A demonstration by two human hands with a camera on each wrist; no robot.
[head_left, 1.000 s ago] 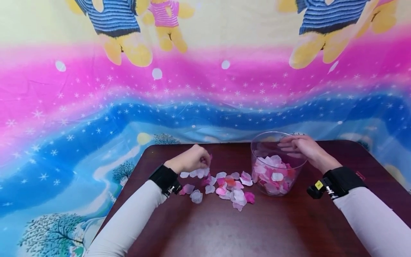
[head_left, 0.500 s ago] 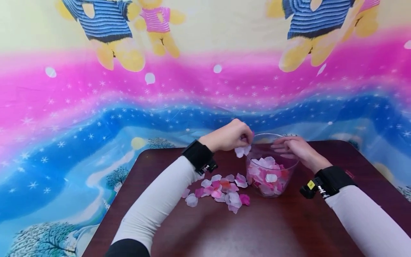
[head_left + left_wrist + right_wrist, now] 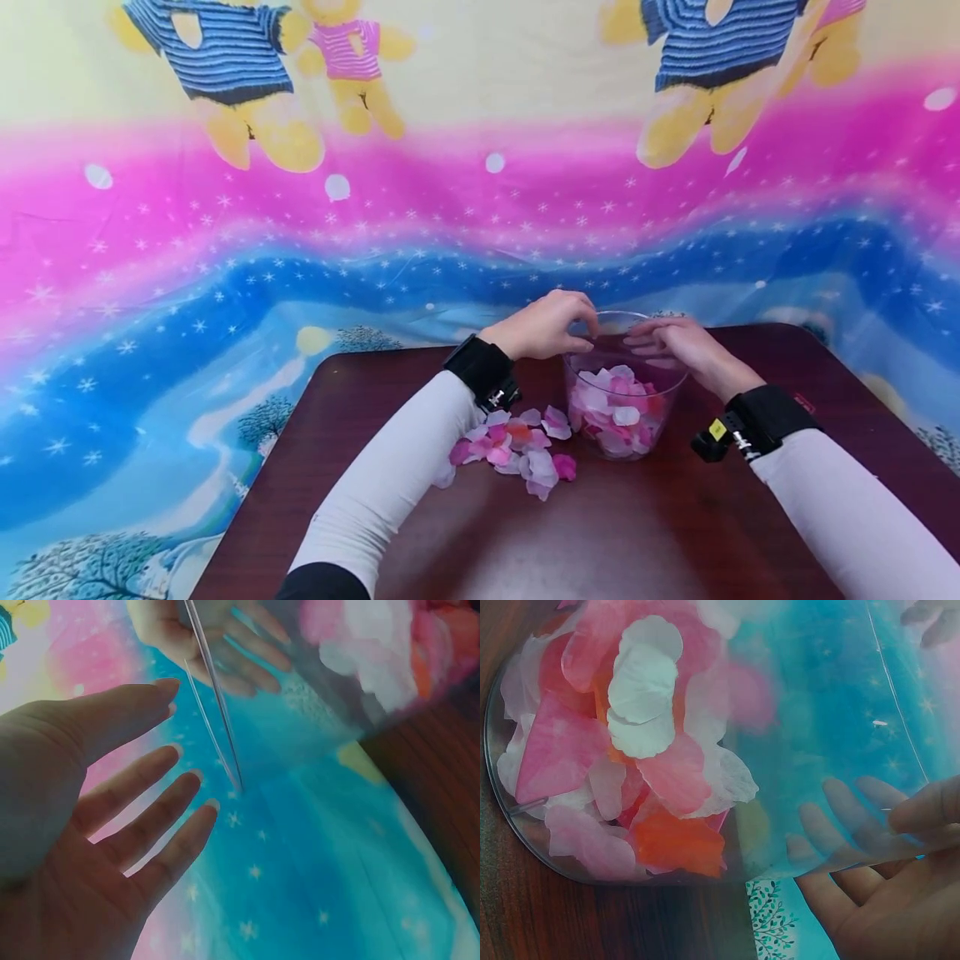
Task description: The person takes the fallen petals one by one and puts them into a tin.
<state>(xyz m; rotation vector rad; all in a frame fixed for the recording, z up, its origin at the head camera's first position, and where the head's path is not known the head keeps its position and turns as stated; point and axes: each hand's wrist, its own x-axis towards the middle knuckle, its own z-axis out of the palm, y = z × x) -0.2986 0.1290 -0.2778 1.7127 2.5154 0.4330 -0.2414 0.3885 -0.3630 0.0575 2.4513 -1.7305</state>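
A clear plastic container [image 3: 603, 358] stands on the table, its lower half filled with pink, white and orange artificial petals [image 3: 611, 408]. My left hand [image 3: 547, 325] is at the left side of its rim, palm facing it. In the left wrist view those fingers [image 3: 150, 832] are spread and hold nothing. My right hand [image 3: 686, 346] steadies the container on the right: through the wall in the right wrist view its fingers [image 3: 840, 825] reach round the far side, with the thumb at the rim. Left of the container lies a loose pile of petals [image 3: 510, 446], partly covered by my left forearm.
The dark wooden table [image 3: 600, 533] has rounded back corners. Close behind it hangs a printed cloth [image 3: 450, 208] with bears and snowflakes. Each wrist carries a black strap with a small camera.
My left hand rose from the pile with pinched white and pink petals, moved right to the container's rim and let go of them. My right hand stayed at the container.
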